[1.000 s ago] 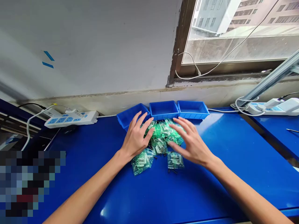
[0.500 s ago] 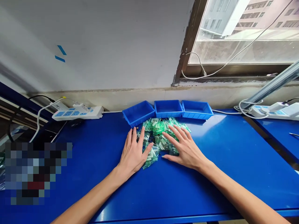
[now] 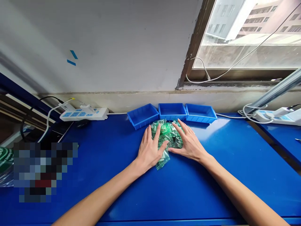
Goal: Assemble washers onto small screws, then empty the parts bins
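Note:
A pile of small clear packets with green and white contents [image 3: 166, 137] lies on the blue table [image 3: 150, 194]. My left hand [image 3: 150, 149] rests on the pile's left side, fingers spread, its thumb over the packets. On the right side of the pile, my right hand [image 3: 188, 142] is also spread, with its fingertips at the packets. The two thumbs point toward each other with a small gap between them. Just behind the pile stand three blue bins: a tilted left one [image 3: 143, 116], a middle one [image 3: 172, 111] and a right one [image 3: 201, 113].
A white power strip [image 3: 84, 114] and a dark mouse [image 3: 82, 123] are at the back left. Another power strip [image 3: 291, 116] and a slanted metal post [image 3: 275, 91] stand at the right. A blurred-out patch covers the table's left side.
My left hand has moved inward, and the packets are gathered closer together between both hands. My right hand is slightly nearer the pile. The whole view has shifted a little.

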### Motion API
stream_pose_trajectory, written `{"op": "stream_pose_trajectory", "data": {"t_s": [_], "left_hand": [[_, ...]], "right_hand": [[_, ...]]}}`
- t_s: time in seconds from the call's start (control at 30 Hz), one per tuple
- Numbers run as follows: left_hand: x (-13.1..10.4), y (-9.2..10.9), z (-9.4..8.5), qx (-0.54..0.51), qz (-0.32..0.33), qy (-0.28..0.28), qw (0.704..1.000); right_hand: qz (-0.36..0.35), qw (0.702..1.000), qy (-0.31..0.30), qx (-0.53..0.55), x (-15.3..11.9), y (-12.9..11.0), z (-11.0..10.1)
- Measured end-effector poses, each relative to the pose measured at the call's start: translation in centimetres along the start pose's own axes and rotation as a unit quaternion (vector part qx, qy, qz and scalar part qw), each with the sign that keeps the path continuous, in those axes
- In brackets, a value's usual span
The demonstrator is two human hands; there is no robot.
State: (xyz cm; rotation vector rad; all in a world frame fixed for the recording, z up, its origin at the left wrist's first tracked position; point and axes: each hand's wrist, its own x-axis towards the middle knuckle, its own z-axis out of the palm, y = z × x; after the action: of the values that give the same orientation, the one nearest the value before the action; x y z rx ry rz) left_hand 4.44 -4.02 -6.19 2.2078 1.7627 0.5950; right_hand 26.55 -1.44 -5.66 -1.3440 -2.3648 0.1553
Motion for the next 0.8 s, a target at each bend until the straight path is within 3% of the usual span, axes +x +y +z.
{"op": "stream_pose_trajectory", "data": {"t_s": [0.13, 0.27, 0.5, 0.67, 0.8], "left_hand": [[0.8, 1.4, 0.7, -0.027, 0.015, -0.006, 1.0], [1.6, 2.2, 0.9, -0.064, 0.014, -0.002, 0.998], [1.4, 2.4, 0.3, -0.047, -0.003, 0.029, 0.998], [0.8, 1.2, -0.3, -0.023, 0.018, 0.047, 0.998], [-0.8, 0.0, -2.1, -0.003, 0.059, 0.077, 0.995]], "right_hand": [[-0.01, 1.0, -0.004, 0.001, -0.2, 0.3, 0.0], [-0.033, 0.997, -0.017, 0.068, -0.6, 0.9, -0.8], [-0.057, 0.983, -0.001, 0.174, -1.1, 1.7, -2.0], [-0.084, 0.972, 0.118, 0.185, -1.0, 1.2, -2.1], [-0.113, 0.96, 0.213, 0.141, -0.9, 0.6, -2.8]]}}
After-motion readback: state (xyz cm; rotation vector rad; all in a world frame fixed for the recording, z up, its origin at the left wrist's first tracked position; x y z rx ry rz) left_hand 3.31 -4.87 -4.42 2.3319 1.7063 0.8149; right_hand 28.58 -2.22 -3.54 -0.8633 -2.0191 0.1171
